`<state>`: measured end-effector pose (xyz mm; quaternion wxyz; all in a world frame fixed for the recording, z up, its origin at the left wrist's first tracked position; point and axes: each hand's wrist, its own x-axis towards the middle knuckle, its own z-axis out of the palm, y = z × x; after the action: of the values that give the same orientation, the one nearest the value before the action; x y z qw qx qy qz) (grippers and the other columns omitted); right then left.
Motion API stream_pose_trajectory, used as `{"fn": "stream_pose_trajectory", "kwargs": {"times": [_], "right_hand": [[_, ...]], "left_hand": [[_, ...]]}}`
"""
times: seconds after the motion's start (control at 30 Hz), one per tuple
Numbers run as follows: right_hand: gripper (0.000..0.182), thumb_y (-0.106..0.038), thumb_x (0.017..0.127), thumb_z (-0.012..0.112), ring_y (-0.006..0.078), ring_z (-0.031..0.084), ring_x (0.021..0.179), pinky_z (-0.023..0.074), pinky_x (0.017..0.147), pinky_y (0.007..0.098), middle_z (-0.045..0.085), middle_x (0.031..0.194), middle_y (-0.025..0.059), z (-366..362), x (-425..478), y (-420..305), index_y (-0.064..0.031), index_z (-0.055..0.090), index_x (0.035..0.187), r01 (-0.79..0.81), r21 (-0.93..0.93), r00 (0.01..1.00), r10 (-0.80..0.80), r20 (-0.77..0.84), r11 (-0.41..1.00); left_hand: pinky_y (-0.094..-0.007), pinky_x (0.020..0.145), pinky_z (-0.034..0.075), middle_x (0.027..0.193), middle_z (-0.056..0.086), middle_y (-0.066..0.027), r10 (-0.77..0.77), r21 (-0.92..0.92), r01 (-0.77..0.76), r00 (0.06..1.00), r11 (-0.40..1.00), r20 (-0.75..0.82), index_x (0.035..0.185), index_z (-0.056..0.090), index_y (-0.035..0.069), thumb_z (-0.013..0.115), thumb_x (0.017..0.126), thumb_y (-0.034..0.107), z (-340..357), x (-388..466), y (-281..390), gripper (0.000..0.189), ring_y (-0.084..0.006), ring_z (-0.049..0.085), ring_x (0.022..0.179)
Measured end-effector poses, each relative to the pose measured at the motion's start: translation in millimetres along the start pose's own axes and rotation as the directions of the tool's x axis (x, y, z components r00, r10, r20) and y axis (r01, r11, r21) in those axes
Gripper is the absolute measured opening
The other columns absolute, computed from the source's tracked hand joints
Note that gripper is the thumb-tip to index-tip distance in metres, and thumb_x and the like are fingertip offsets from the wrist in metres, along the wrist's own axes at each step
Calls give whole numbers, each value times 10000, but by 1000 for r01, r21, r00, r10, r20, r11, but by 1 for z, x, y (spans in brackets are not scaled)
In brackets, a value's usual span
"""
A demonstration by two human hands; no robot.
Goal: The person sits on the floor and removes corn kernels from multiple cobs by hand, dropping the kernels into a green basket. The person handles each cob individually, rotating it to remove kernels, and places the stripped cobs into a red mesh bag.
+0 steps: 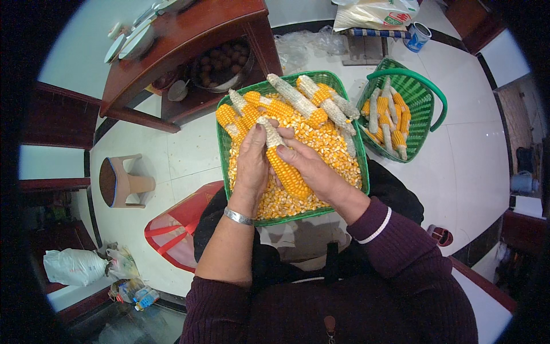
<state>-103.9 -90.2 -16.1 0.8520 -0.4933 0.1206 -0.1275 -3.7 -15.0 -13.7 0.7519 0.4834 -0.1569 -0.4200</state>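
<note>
Between my two hands is a corn cob (288, 170), bare and pale at its far end and covered in yellow kernels toward me. My left hand (252, 157) grips its left side, thumb on the bare part. On the right side, my right hand (311, 165) presses its thumb near the edge of the kernels. Below them, a green woven basket (366, 172) rests across my lap, holding loose corn kernels (339, 152). Several partly stripped cobs (296, 96) lie over the kernels at the basket's far side. The cob hides some of my fingers.
A green handled basket (423, 124) with several cobs stands at the right. Left are a plastic stool (129, 180) and a red bag (180, 228). A wooden table (206, 30) bearing bowls stands at far left. Behind sit a white sack (365, 17) and a tin can (417, 38).
</note>
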Motion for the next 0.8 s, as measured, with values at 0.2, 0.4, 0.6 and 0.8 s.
{"fn": "stream_pose_trajectory", "kwargs": {"times": [0.2,0.4,0.6,0.8], "right_hand": [[452,-310,930,361,165,477,1067,405,887,276,460,1208,86,-2,-2,6,-13,355,1271,3,21,999,-2,-48,1000],[446,-360,944,285,162,503,1029,428,860,282,493,1150,94,-1,-2,-1,-56,369,1260,-159,200,983,175,-63,967],[421,-312,948,311,176,490,1039,358,914,287,532,1104,96,6,1,-5,0,448,1196,57,-116,986,-74,-147,992],[422,-295,944,343,194,493,1041,352,914,289,551,1070,143,-3,1,8,50,468,1151,114,-369,975,-176,-139,922]], "left_hand": [[-248,645,492,921,602,-137,-30,56,32,999,998,-28,1041,472,22,377,922,369,4,0,-6,379,-151,585,758],[-299,738,484,927,599,-156,-46,57,47,999,997,-21,1014,488,10,386,924,328,6,-1,-3,345,-192,585,819],[-253,739,460,917,616,-147,92,124,-83,993,989,-67,977,492,15,433,914,321,4,2,-6,318,-152,578,813],[-261,779,442,910,619,-154,105,150,-89,989,985,-100,954,498,3,474,904,273,8,1,-9,276,-150,573,829]]}}
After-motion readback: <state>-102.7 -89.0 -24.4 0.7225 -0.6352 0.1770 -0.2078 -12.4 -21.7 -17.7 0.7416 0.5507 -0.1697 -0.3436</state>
